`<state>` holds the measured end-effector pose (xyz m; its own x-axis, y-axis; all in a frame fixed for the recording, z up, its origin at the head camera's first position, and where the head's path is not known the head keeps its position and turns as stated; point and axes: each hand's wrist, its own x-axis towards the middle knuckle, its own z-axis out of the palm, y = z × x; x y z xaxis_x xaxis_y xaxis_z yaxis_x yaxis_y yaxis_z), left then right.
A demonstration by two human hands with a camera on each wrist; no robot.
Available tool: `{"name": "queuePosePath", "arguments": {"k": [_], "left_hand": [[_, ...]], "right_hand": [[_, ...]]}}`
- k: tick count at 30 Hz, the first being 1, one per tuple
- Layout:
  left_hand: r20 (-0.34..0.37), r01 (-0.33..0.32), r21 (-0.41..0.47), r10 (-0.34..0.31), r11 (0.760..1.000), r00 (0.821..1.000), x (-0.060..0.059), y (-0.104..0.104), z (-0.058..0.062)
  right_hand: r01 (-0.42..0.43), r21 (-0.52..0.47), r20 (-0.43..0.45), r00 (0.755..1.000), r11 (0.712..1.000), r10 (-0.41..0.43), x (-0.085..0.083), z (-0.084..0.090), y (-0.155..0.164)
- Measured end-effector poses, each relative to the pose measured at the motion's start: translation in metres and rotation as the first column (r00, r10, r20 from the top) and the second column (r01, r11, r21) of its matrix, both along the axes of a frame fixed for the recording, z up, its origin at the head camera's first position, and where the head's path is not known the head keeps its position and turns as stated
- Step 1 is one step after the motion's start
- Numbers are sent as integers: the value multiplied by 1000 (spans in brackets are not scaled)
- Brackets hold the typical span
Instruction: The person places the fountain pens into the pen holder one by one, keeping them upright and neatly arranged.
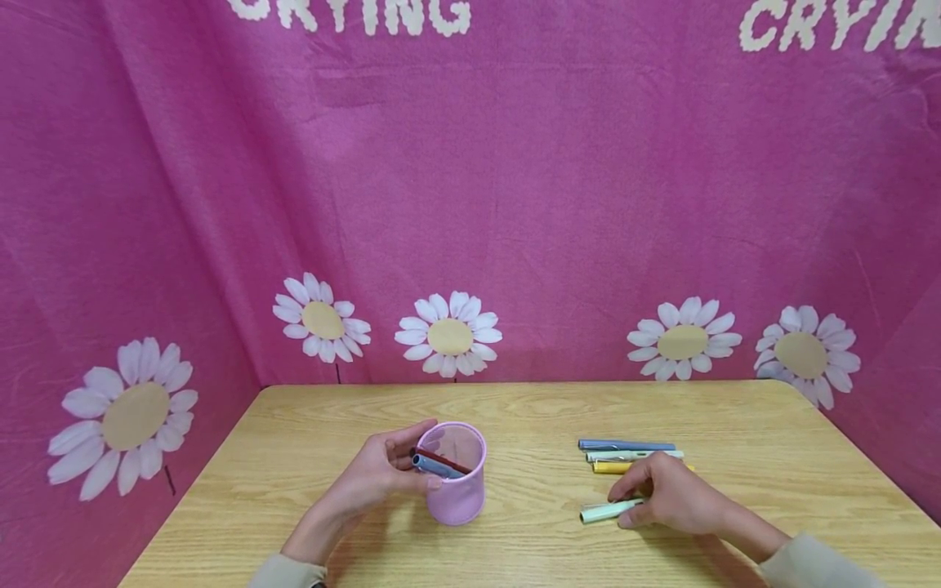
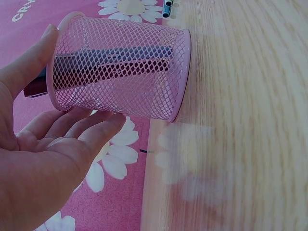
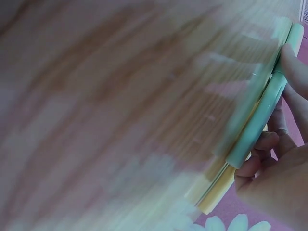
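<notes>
Loading a mesh cup with pens: the work of both hands. The left hand (image 1: pixel 371 474) spans the cup (image 1: pixel 457 500) at its rim, thumb on the near side and fingers on the far side; the cup stands upright on the surface (image 1: pixel 529 531), with a red pen (image 1: pixel 454 461) and a blue pen (image 1: pixel 441 468) leaning inside. The right hand (image 1: pixel 676 494) pinches a green pen (image 1: pixel 603 513) to the right of the cup; whether it has left the surface cannot be told. Farther right and back from the cup lie a slate pen (image 1: pixel 625 446), a mint pen (image 1: pixel 599 456) and a yellow pen (image 1: pixel 610 468). The step appears to be pick-up; the next move calls for a firm pinch and a clean lift toward the cup's mouth.
</notes>
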<state>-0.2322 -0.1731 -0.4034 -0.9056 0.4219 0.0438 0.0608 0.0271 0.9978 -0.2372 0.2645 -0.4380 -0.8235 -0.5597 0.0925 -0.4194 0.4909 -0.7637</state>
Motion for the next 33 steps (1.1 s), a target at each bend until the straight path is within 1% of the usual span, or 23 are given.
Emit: {"name": "queuePosePath", "arguments": {"k": [4,13,19,28,33], "left_hand": [[-4,-2,-3,2,1000,1000,-1,0,0],[-6,5,2,-5,1000,1000,-1,0,-1],[-11,6,9,-5,1000,1000,-1,0,0],[-7,2,1,-2,1000,1000,-1,0,-1],[-13,-2,-1,2,1000,1000,-1,0,0]], "right_hand": [[6,21,-1,1000,1000,-6,0,1,-2],[-3,74,-51,999,997,7,0,4,-6],[-15,105,-50,999,994,21,0,8,-8],[-14,107,-38,999,994,18,0,9,-10],[-11,96,-56,998,995,16,2,10,-12]]}}
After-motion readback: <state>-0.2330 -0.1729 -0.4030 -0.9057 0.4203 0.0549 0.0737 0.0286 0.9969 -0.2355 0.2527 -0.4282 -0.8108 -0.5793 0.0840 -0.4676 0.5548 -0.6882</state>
